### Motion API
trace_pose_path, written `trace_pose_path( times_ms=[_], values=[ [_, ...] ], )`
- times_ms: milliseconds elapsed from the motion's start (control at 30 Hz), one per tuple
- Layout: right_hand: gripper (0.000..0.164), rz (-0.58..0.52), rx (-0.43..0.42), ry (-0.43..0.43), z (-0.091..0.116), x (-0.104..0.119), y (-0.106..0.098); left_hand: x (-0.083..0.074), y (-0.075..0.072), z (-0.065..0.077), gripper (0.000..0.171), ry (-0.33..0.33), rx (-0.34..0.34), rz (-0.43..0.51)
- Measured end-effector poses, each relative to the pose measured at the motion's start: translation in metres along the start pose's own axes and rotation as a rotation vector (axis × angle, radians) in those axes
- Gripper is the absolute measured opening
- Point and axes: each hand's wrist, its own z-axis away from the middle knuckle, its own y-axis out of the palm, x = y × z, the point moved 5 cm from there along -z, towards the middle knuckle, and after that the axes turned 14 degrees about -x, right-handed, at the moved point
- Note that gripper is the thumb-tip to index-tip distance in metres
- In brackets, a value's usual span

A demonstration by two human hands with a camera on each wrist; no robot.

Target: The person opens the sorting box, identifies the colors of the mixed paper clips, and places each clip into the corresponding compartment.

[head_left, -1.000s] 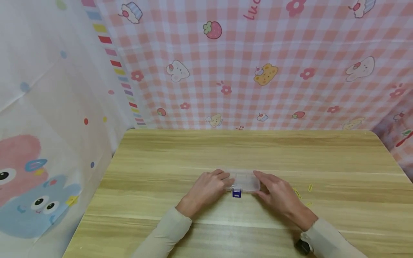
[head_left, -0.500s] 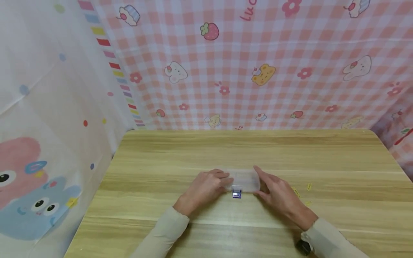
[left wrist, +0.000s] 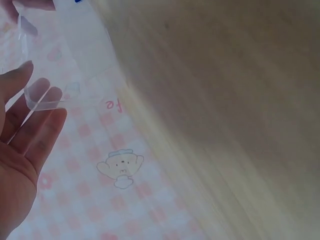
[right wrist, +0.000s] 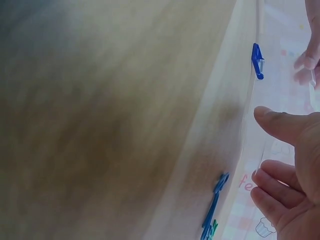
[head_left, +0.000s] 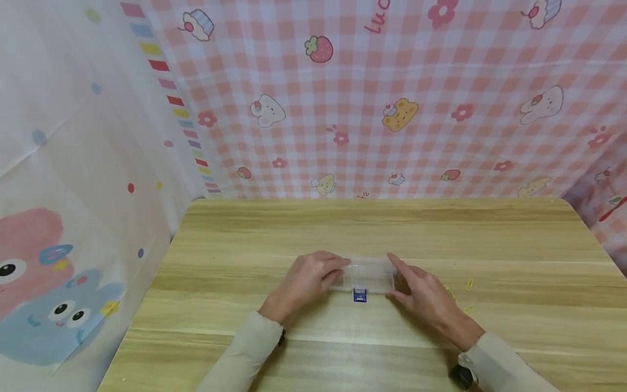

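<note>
Head: left hand (head_left: 306, 276) pinches the lid (head_left: 373, 265), raised since earlier; right hand (head_left: 422, 291) holds the clear box (head_left: 372, 285) between spread thumb and fingers. Left wrist: fingertips straddle the lid's corner. Right wrist: blue latch (right wrist: 257, 61) beyond thumb.

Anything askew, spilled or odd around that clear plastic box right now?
Slightly: paper clips lie loose at differing angles on the wooden table, beside the right hand rather than in the clear plastic box, as if scattered. I see no damage.
</note>
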Motion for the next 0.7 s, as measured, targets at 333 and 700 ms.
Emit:
trace_pose_path(
  times_ms=[333,700],
  values=[
    [0.109,-0.067,0.054,0.081,-0.001,-0.001,-0.001,0.011,0.000,-0.007,0.023,-0.129,-0.049,0.035],
    [0.074,-0.089,-0.002,0.053,-0.001,-0.003,-0.001,0.021,0.001,-0.017,0.018,-0.266,-0.180,0.045]
  ],
)
